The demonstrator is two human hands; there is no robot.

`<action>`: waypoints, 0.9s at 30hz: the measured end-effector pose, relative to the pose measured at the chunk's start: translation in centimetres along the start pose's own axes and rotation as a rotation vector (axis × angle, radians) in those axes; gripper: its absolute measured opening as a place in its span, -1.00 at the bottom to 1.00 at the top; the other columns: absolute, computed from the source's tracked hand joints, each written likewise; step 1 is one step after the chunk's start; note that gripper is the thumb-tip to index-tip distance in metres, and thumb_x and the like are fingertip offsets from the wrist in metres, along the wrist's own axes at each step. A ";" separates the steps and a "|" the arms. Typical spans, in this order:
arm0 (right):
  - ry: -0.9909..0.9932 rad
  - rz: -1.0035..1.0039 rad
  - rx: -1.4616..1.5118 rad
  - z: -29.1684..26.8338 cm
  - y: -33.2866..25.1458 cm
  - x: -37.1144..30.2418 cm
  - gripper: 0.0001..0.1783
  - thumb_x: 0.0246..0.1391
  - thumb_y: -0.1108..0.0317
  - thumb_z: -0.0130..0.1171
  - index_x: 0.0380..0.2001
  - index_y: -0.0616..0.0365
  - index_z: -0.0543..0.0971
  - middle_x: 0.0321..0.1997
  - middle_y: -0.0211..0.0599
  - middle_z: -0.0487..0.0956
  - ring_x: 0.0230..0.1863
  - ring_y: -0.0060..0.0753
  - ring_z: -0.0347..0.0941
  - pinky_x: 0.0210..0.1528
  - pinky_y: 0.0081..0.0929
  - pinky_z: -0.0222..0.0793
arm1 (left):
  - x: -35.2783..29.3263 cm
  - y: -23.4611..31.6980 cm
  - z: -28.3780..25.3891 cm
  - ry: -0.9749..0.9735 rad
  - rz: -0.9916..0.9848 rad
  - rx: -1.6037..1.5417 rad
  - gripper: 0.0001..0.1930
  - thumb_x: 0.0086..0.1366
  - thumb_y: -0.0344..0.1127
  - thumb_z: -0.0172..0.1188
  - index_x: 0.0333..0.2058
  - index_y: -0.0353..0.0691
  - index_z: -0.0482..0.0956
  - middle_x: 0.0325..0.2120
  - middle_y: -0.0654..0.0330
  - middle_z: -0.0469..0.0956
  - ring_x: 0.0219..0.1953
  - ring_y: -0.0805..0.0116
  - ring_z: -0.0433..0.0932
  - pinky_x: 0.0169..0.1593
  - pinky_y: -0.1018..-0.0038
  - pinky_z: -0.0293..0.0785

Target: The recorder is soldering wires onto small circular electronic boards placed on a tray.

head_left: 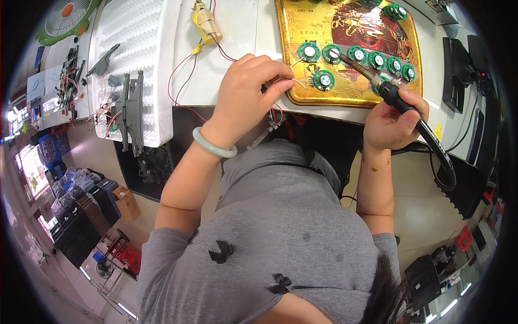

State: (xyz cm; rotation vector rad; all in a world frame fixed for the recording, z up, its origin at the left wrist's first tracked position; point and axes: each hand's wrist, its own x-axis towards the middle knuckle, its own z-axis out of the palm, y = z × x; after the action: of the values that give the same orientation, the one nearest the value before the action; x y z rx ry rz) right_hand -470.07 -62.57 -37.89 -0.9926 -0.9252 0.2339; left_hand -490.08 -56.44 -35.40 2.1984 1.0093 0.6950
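My left hand (251,89) pinches thin wires (298,81) between thumb and forefinger, at the left edge of a gold tin tray (345,101). Their pale ends point toward the small round green-rimmed speakers on the tray. In my right hand (396,121) is a soldering iron (392,97), gripped by its black handle. The iron's tip is at or just above one speaker (331,53); whether it touches cannot be told. Another speaker (324,80) lies nearer to me, and several more sit in a row to the right. Below my left hand, red and white wires (275,116) hang at the table edge.
To the left, a white foam tray (162,65) carries grey plastic parts (129,110) with wires. A yellow-taped bundle (206,24) with red and black leads lies behind my left hand. A green fan (66,16) stands far left; black equipment (457,73) stands at the right.
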 end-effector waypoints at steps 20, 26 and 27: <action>-0.142 -0.066 0.040 0.5 0.3 0.2 -0.56 0.03 0.04 -0.07 -0.49 0.29 0.37 -0.69 -0.38 0.32 -0.75 -0.73 0.07 -0.75 -0.78 -0.08 | 0.4 1.0 2.9 0.270 -0.080 0.070 -0.90 -0.07 -0.36 0.15 -0.61 -0.14 0.39 -0.61 0.33 0.33 -0.48 0.40 0.32 -0.37 0.46 0.11; -0.225 -0.072 0.058 0.4 0.3 -0.1 -0.61 0.03 0.10 -0.05 -0.49 0.30 0.37 -0.73 -0.43 0.28 -0.75 -0.72 0.07 -0.73 -0.77 -0.11 | 0.6 0.6 3.2 0.284 -0.163 -0.021 -0.89 -0.08 -0.36 0.14 -0.64 -0.16 0.38 -0.64 0.31 0.33 -0.52 0.39 0.33 -0.38 0.45 0.14; -0.235 -0.067 0.058 0.4 0.3 -0.1 -0.61 0.03 0.10 -0.05 -0.48 0.31 0.38 -0.73 -0.43 0.27 -0.74 -0.72 0.07 -0.72 -0.77 -0.11 | 0.6 0.5 3.3 0.281 -0.157 -0.017 -0.89 -0.08 -0.37 0.14 -0.64 -0.17 0.37 -0.64 0.30 0.34 -0.54 0.39 0.34 -0.40 0.45 0.16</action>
State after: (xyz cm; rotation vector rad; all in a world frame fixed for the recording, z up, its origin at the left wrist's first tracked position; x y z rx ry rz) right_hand -470.36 -62.20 -38.04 -0.8911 -1.1577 0.3244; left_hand -487.30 -57.27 -37.09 2.0167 1.2949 0.9535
